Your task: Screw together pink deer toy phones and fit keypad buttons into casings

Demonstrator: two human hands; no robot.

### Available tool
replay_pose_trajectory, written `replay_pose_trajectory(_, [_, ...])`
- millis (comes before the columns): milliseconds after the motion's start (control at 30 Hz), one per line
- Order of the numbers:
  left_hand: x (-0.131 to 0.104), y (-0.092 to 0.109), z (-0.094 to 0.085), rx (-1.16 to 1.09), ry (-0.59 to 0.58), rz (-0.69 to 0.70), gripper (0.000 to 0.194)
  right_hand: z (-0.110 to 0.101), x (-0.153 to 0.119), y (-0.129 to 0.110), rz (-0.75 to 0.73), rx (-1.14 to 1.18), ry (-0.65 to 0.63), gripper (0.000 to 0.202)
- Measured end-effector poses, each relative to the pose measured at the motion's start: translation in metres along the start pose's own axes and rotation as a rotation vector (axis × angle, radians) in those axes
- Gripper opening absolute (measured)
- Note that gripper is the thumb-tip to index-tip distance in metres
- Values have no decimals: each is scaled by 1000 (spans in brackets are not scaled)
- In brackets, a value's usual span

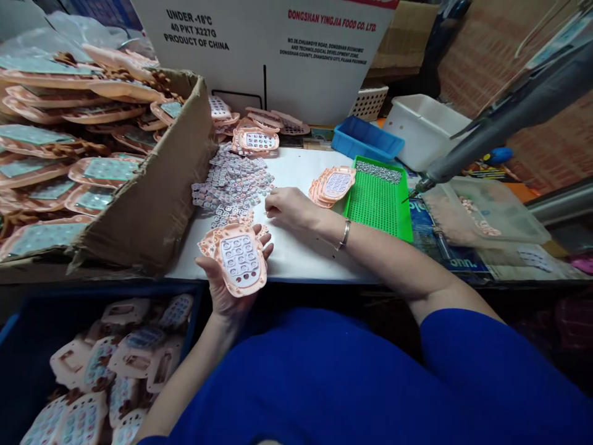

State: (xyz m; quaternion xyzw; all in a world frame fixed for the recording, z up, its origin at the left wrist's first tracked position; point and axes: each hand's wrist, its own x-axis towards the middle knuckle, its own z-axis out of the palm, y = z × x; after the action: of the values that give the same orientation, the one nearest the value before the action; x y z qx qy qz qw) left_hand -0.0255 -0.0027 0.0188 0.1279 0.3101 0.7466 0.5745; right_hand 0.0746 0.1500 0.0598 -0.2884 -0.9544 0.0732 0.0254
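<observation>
My left hand (223,285) holds a pink plastic toy shell (241,262) from below, thumb on one side and fingers on the other. A white keypad sheet (241,254) with rounded keys sits in the shell, and more pink shell edges show behind it. My right hand (291,207) is closed, fingertips pinched just above the white table, beside a heap of small printed key pieces (234,179). What its fingers hold, if anything, is too small to make out. Right of that hand, a stack of pink shells with white keypads (332,185) leans against a green tray.
The green perforated tray (377,207) holds small metal screws (378,172). An electric screwdriver (426,183) hangs at the right. A cardboard box (139,198) of pink shells stands left, above a blue bin (199,309) of shells. Behind are a blue tray (365,141) and a white carton (259,55).
</observation>
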Motion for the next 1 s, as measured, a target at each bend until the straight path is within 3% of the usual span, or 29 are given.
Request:
replay_pose_trajectory(67, [1, 0, 4, 7, 5, 66, 82, 1, -17, -10, -58, 117, 160, 14])
replay_pose_trajectory(167, [3, -3, 7, 12, -20, 127, 84, 8, -46, -32, -303, 279, 445, 24])
replay_pose_trajectory(267, [1, -7, 6, 33, -81, 56, 87, 17, -66, -52, -453, 111, 561, 30])
replay_pose_trajectory(533, [-1, -10, 4, 59, -38, 14, 84, 19, -83, -64, -546, -82, 540, 26])
replay_pose_trajectory(667, [0, -10, -1, 33, -34, 0, 82, 22, -92, -68, -509, -70, 486, 28])
replay_pose_trajectory(800, [0, -12, -5, 40, -25, 33, 81, 29, -97, -72, -463, -73, 563, 43])
replay_pose_trajectory(1000, [-2, -11, -1, 73, -17, 86, 86, 30, -101, -75, -436, -58, 591, 39])
